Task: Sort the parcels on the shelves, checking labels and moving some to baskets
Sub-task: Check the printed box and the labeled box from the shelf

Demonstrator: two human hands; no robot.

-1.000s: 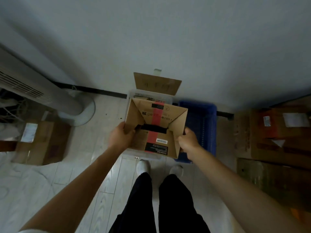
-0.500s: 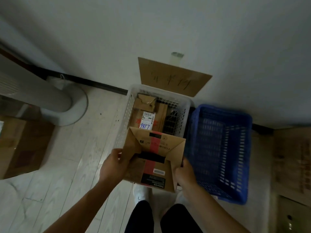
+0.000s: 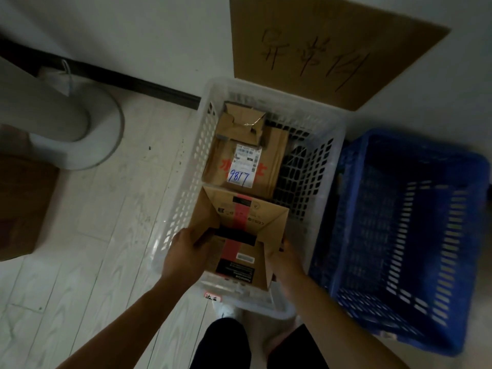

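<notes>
Left hand (image 3: 186, 255) grips the left wall of the carton (image 3: 239, 233), thumb hooked over its edge; my right hand (image 3: 288, 259) clasps the opposite wall, its fingertips hidden under the flap. The carton sits at the near end of the white basket (image 3: 191, 166), flaps splayed open, red tape down its middle. I judge it light and fairly stiff in the walls, but the loose flaps will bend, so I would hold low on the side walls, never by the flaps. Just beyond it lies a labelled parcel (image 3: 245, 169) with a smaller box (image 3: 243, 123) on top. A blue basket (image 3: 399, 235) stands to the right, and a cardboard sign (image 3: 319, 49) leans on the far wall.
</notes>
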